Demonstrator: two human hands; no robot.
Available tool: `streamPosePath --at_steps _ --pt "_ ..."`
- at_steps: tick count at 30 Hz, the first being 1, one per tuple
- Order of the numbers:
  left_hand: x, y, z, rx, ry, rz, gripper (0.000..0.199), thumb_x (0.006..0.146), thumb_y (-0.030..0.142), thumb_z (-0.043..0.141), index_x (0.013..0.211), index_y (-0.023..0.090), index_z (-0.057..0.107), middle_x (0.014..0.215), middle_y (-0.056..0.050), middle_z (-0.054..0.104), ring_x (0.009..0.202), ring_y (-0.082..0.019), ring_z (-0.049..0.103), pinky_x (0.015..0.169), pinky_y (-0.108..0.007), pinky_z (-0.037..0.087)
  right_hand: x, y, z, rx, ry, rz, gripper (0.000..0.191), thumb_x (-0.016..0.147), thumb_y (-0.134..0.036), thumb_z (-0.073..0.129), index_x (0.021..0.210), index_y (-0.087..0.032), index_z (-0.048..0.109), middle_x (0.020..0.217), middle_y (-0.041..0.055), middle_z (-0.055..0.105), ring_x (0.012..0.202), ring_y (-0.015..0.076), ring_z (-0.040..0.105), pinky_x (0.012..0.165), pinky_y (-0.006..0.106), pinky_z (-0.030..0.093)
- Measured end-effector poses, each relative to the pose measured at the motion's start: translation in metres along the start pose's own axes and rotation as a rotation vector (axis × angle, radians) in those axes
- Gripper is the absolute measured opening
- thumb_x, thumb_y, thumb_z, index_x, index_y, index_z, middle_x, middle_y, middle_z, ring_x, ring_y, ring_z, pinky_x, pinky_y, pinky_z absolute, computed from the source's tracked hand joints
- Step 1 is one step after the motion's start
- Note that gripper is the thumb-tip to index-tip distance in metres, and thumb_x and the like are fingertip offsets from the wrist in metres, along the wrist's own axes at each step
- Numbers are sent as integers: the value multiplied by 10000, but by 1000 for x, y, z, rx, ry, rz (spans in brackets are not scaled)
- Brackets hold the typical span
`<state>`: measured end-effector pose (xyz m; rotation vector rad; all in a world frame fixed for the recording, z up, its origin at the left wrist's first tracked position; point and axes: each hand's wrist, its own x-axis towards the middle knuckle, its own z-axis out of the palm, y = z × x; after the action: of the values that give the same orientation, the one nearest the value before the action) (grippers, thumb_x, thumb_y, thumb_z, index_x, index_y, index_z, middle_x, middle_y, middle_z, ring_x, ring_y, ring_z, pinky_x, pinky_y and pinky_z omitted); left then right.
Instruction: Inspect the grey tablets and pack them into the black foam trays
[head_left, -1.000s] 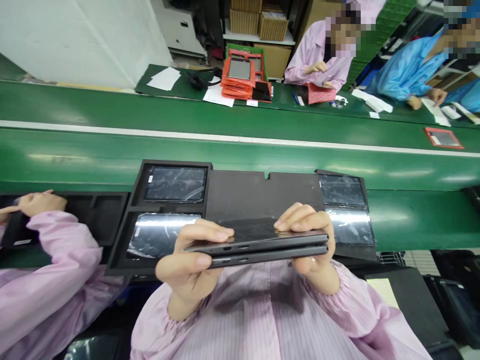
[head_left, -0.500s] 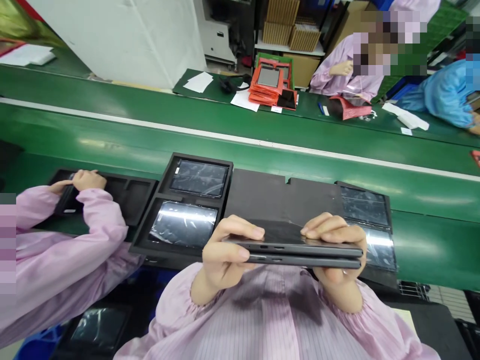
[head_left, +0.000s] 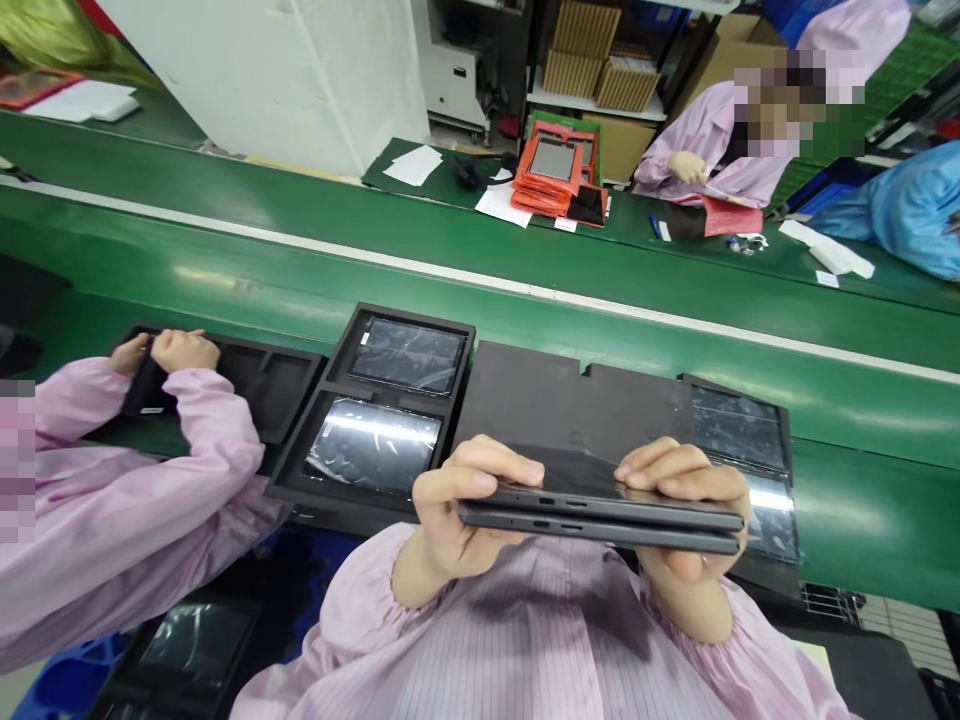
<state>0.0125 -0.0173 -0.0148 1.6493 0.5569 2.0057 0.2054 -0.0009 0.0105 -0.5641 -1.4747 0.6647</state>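
You are holding two tablets point(head_left: 600, 515) stacked face to face, edge-on to you, above the near edge of the surface point(head_left: 225, 300) and clear of the foam tray point(head_left: 334, 375) below.

Risk, as judged: the stack is carried only at its two short ends. If either grip slackens, the upper tablet could slide off the lower one and strike the tray or the screens lying in it. The two glossy faces may also rub and mark each other should the halves shift.

Grip: your left hand point(head_left: 450, 515) is clenched on the left end, thumb under, fingers curled over the top. Your right hand point(head_left: 686, 520) clamps the right end likewise. Neither is released.

A co-worker's hands point(head_left: 161, 355) work at the neighbouring tray point(head_left: 262, 385), well apart from yours.
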Motion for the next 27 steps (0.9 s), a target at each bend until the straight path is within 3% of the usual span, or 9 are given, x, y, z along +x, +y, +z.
streamPosePath --at_steps 4,6,11,14,16,18,19,23,27 --pt "-4 0 -1 -30 7 -20 590 1011 165 727 1539 301 502 1146 -10 790 919 -134 765 810 -251 664 0 -2 -1 -21 17 18 364 915 -596 816 973 -251 716 718 -6 654 593 194 601 473 333 487" --pt "-10 -1 -3 -49 -9 -103 631 1027 202 715 1585 335 452 1177 -6 781 960 -125 761 846 -234 660 -4 2 -3 -23 49 16 365 909 -598 820 985 -258 712 738 -4 673 609 196 620 491 335 511" --pt "-26 -14 -13 -28 -83 -365 382 1120 467 505 1406 265 657 1183 -102 786 1022 -218 794 840 -330 695 -32 35 -8 -124 83 276 316 822 -357 911 1000 -289 659 764 -38 735 685 196 718 630 326 608" --pt "-23 -13 -15 58 -83 -436 422 1122 526 463 1313 249 719 1118 -105 811 966 -243 806 825 -346 693 -50 53 -8 -167 96 416 326 851 -472 875 895 -243 647 729 -12 719 637 189 701 576 299 585" --pt "-15 -3 -13 121 -80 -491 345 1117 450 519 1243 238 761 954 -61 817 797 -212 792 684 -276 668 -56 56 -7 -164 122 475 396 856 -567 848 839 -239 629 716 -9 703 618 172 674 561 275 566" --pt "-4 13 -8 157 -74 -533 312 1114 369 548 1300 244 765 879 -27 816 669 -182 762 588 -230 638 -58 54 -4 -128 132 549 444 855 -639 823 825 -243 625 707 -12 696 627 167 671 571 264 571" --pt "1 21 -4 164 -72 -541 333 1114 348 551 1372 261 744 934 -26 835 687 -182 778 632 -234 661 -57 51 -2 -97 123 596 460 863 -674 798 831 -245 634 713 -7 703 637 173 679 581 272 583" --pt "18 44 10 90 -136 -519 489 1104 304 587 1586 368 533 1396 -22 763 1141 -227 805 1014 -288 651 -50 38 1 37 56 791 515 880 -758 722 835 -248 672 747 15 744 610 192 694 568 316 615" --pt "21 50 14 1 -248 -536 589 1084 324 642 1630 418 440 1596 13 586 1414 -212 637 1098 -246 581 -49 28 -4 109 14 892 523 857 -752 740 789 -237 681 658 15 712 565 225 698 509 345 615"
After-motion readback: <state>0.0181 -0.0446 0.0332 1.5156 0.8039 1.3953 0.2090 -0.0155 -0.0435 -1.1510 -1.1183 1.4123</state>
